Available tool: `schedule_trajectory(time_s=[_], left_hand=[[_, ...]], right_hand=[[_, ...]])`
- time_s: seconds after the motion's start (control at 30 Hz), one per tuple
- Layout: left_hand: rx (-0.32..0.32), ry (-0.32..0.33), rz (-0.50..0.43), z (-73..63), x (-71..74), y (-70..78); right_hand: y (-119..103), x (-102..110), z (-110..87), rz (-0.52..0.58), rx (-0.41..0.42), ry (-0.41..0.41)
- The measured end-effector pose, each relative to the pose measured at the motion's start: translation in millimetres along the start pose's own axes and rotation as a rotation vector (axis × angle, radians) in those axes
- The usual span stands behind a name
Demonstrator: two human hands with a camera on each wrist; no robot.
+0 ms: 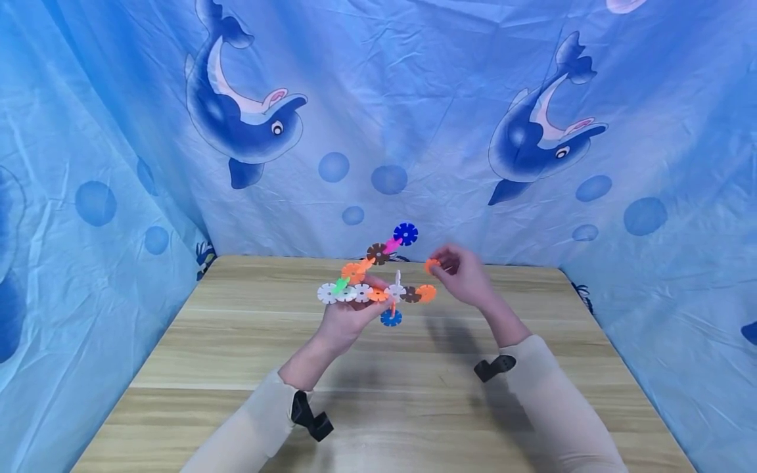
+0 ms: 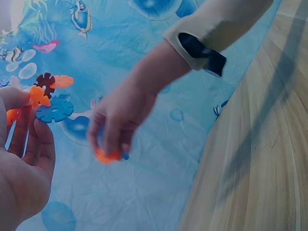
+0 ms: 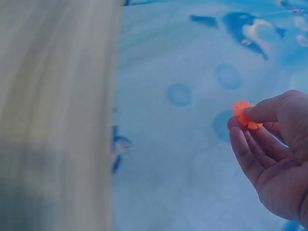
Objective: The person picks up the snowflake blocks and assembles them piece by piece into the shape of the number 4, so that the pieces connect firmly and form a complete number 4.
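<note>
My left hand (image 1: pixel 345 324) holds up a chain of joined, notched plastic snowflake discs above the table. White, orange, brown and green discs make up much of it, and a dark blue disc (image 1: pixel 405 234) tops its raised branch. From its underside hangs a lighter blue disc (image 1: pixel 391 318), seen larger in the left wrist view. To the right of the chain, apart from it, my right hand (image 1: pixel 467 276) pinches a loose orange disc (image 3: pixel 247 114) between thumb and fingers. A small blue bit shows beside that disc in the left wrist view; I cannot tell what it is.
Below both hands lies a wood-grain table (image 1: pixel 390 420). Blue cloth printed with dolphins (image 1: pixel 248 118) and bubbles hangs behind it and along both sides. Each sleeved wrist wears a black strap mount (image 1: pixel 310 417).
</note>
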State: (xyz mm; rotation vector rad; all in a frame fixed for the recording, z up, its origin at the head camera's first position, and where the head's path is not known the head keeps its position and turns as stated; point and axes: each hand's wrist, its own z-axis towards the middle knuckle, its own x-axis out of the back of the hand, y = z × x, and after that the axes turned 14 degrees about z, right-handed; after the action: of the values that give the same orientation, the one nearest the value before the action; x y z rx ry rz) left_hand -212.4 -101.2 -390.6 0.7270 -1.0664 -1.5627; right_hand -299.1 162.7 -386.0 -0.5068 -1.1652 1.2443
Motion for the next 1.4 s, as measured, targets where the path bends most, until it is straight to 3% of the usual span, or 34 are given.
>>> schedule_trajectory(time_s=[0.23,0.57,0.8,1.2,1.4], left_hand=[[0.022,0.008,0.016,0.3,0.5,-2.1],[0.076,0.012,0.024,-0.1,-1.4,-2.3],[0.077,0.004,0.022,1.0,-3.2,-4.1],[0.096,-0.010,0.047,2.2,-4.1,-6.8],[0.139,-0.023,0.072,2.3,-3.5,-4.3]], right_hand=[[-40.9,2.8,-5.5,0.117,0.071,0.055],[-83.7,-7.7,-23.5,0.237,0.271,0.056],[-92.8,-11.6,-29.1,0.216,0.340,0.043],[-95.0,-20.2,-30.2,0.262,0.355,0.020],[-95.4,-21.1,-28.2,0.257,0.347,0.039]])
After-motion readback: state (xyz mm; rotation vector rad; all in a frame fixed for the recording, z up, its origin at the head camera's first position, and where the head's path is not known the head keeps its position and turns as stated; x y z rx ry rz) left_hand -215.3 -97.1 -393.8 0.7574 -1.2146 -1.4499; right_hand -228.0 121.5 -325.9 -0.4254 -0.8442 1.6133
